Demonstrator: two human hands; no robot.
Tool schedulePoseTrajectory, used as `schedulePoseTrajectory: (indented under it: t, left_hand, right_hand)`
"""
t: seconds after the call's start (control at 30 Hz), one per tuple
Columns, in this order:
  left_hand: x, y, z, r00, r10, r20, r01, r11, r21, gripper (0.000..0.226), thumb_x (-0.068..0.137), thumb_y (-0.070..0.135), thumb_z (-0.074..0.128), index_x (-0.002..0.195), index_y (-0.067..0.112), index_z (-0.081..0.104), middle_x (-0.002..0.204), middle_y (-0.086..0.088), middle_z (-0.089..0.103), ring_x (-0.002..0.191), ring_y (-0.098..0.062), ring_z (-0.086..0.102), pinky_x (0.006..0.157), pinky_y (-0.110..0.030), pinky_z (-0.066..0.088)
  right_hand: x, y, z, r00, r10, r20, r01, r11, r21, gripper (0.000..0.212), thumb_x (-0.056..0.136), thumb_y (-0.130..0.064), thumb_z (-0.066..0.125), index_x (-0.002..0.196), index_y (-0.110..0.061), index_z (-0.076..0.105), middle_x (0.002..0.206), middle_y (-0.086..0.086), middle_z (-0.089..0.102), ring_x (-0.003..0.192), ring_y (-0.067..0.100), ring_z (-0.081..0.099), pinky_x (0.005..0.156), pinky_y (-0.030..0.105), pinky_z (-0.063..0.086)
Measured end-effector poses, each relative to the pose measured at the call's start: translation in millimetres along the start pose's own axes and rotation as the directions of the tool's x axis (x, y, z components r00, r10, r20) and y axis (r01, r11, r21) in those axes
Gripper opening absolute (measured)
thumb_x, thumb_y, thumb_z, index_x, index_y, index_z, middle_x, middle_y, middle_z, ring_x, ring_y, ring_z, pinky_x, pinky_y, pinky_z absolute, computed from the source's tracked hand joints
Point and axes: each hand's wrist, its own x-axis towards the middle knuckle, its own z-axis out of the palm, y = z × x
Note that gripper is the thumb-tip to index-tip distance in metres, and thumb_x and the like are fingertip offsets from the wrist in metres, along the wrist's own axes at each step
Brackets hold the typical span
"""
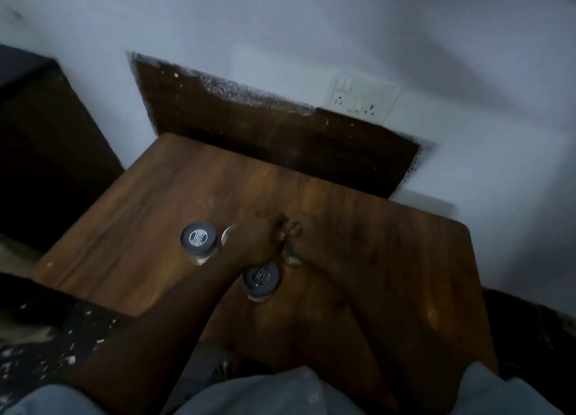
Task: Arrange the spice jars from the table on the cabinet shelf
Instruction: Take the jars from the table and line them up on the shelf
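Two spice jars with grey lids stand on the wooden table [389, 258]: one at the left [198, 238], one nearer me [260, 278]. My left hand [257, 238] and my right hand [300, 237] meet at the table's middle, dark and blurred. Curled fingertips show between them, and the pale base of a third jar [292, 259] shows just below. My right hand seems to grip this jar. A pale rim of another jar [229, 234] peeks out to the left of my left hand. Whether my left hand holds anything is hidden.
The table's back edge meets a dark wooden panel [265, 127] on the white wall. A switch and socket plate [363, 98] sits above it at the right. A dark cabinet [40, 140] stands at the left. The scene is dim and motion-blurred.
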Motion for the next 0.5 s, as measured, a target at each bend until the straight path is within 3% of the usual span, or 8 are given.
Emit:
schedulePoseTrajectory:
  t: [0.07, 0.13, 0.2, 0.27, 0.4, 0.5]
  left_hand:
    - [-20.2, -19.2, 28.1, 0.984, -0.057, 0.172, 0.042, 0.995, 0.086, 0.044, 0.087, 0.030, 0.066, 0.127, 0.014, 0.061, 0.120, -0.010, 0.068, 0.108, -0.031, 0.065, 0.084, -0.031, 0.040]
    - [-38.1, -34.7, 50.3, 0.953, -0.102, 0.285, 0.056, 0.985, 0.166, 0.070, 0.086, 0.043, 0.065, 0.147, 0.015, 0.046, 0.143, -0.011, 0.052, 0.121, -0.036, 0.054, 0.096, -0.040, 0.045]
    - [-50.0, -43.5, 65.9, 0.944, -0.134, 0.303, 0.054, 0.965, 0.258, 0.085, 0.083, 0.054, 0.067, 0.155, 0.019, 0.035, 0.151, -0.008, 0.041, 0.121, -0.036, 0.047, 0.095, -0.041, 0.046]
    - [-55.6, -47.3, 78.2, 0.946, -0.144, 0.290, 0.059, 0.958, 0.282, 0.087, 0.082, 0.054, 0.070, 0.155, 0.022, 0.033, 0.150, -0.008, 0.040, 0.122, -0.034, 0.042, 0.096, -0.043, 0.046]
    - [-57.3, -52.7, 89.7, 0.947, -0.146, 0.285, 0.055, 0.951, 0.304, 0.089, 0.085, 0.051, 0.069, 0.157, 0.023, 0.026, 0.151, -0.008, 0.037, 0.128, -0.034, 0.038, 0.099, -0.047, 0.046]
    - [-54.2, -55.2, 89.6, 0.955, -0.114, 0.274, 0.033, 0.958, 0.286, 0.091, 0.078, 0.054, 0.070, 0.153, 0.022, 0.032, 0.146, -0.008, 0.042, 0.124, -0.031, 0.042, 0.090, -0.043, 0.049]
  right_hand:
    - [-14.9, 3.9, 25.9, 0.998, -0.038, 0.056, 0.037, 0.999, 0.019, 0.014, 0.084, -0.034, 0.057, 0.085, -0.022, 0.064, 0.085, 0.001, 0.068, 0.078, 0.010, 0.064, 0.067, 0.031, 0.043]
    - [-28.5, 4.4, 49.6, 0.989, -0.048, 0.142, 0.044, 0.999, 0.025, 0.012, 0.085, -0.028, 0.061, 0.094, -0.021, 0.064, 0.094, 0.003, 0.068, 0.083, 0.009, 0.062, 0.071, 0.034, 0.045]
    - [-37.1, 4.8, 68.2, 0.986, -0.045, 0.160, 0.054, 0.997, -0.051, 0.037, 0.087, -0.025, 0.065, 0.122, -0.016, 0.061, 0.121, 0.010, 0.064, 0.107, 0.026, 0.060, 0.089, 0.041, 0.048]
    - [-40.8, 3.1, 80.1, 0.987, -0.021, 0.162, 0.042, 0.990, -0.132, 0.048, 0.089, -0.027, 0.064, 0.134, -0.015, 0.054, 0.134, 0.011, 0.058, 0.118, 0.032, 0.056, 0.098, 0.044, 0.044]
    - [-41.1, 4.2, 87.9, 0.982, -0.006, 0.186, 0.036, 0.987, -0.159, 0.058, 0.092, -0.030, 0.064, 0.146, -0.015, 0.046, 0.145, 0.009, 0.052, 0.131, 0.029, 0.050, 0.108, 0.040, 0.037]
    - [-40.1, 6.5, 85.9, 0.975, 0.012, 0.224, 0.010, 0.995, -0.097, 0.063, 0.089, -0.025, 0.068, 0.146, -0.012, 0.045, 0.140, 0.012, 0.054, 0.125, 0.032, 0.054, 0.103, 0.046, 0.043]
